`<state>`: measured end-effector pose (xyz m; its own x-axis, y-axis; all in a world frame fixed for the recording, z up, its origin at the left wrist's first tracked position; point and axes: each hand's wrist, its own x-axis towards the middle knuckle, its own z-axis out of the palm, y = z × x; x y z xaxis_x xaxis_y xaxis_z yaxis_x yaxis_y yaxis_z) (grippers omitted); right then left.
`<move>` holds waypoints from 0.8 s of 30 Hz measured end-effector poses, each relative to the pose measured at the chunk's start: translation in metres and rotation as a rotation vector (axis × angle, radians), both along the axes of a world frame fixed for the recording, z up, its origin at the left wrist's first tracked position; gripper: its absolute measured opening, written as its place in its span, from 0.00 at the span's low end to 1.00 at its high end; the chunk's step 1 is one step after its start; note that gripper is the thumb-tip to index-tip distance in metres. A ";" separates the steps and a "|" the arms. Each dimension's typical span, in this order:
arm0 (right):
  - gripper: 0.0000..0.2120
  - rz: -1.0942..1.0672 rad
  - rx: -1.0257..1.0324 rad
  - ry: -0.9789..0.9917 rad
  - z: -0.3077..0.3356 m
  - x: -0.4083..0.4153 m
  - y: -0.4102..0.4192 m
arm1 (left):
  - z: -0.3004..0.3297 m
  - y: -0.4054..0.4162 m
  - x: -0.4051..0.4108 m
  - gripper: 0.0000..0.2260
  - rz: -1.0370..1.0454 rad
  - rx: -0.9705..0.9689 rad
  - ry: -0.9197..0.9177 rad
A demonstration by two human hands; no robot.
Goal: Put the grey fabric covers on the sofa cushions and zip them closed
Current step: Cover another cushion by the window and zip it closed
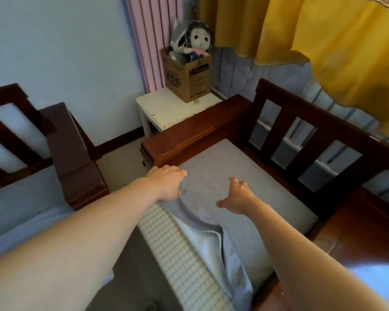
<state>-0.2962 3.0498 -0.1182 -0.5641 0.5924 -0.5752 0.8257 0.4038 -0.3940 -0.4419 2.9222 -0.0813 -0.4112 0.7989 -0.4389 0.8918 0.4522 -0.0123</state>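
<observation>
A sofa cushion lies on the wooden sofa seat, most of it inside a grey fabric cover (240,176). Along the near left edge the cover gapes open, showing the cushion's checked white side (175,250) and the cover's pale lining. My left hand (166,185) rests at the cushion's front left corner, fingers curled into bunched grey fabric. My right hand (236,198) hovers just above the cover's top with fingers spread, holding nothing.
The dark wooden sofa frame has an armrest (195,133) beyond the cushion and a slatted back (312,140) on the right. A second wooden armrest (72,153) stands to the left. Behind is a white side table (164,111) bearing a cardboard box (189,75) with dolls. Yellow curtains hang at the upper right.
</observation>
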 end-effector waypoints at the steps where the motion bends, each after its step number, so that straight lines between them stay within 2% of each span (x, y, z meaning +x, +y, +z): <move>1: 0.42 -0.030 -0.002 0.000 -0.004 -0.006 0.003 | -0.004 0.007 -0.012 0.22 -0.029 -0.011 -0.006; 8: 0.42 -0.241 0.054 -0.052 -0.028 -0.034 -0.003 | -0.040 0.039 -0.072 0.22 -0.252 -0.029 -0.046; 12: 0.41 -0.384 0.074 -0.096 -0.053 -0.060 -0.037 | -0.068 0.035 -0.100 0.22 -0.448 -0.010 -0.096; 15: 0.41 -0.413 0.061 -0.106 -0.071 -0.076 -0.070 | -0.086 0.017 -0.112 0.22 -0.525 -0.052 -0.113; 24: 0.40 -0.430 0.090 -0.152 -0.132 -0.081 -0.134 | -0.134 -0.030 -0.113 0.24 -0.528 -0.130 -0.159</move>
<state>-0.3772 2.9163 -0.2507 -0.1694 0.8057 -0.5676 0.9714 0.0392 -0.2344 -0.5546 2.8918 -0.2149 0.1092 0.8135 -0.5712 0.9920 -0.0524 0.1151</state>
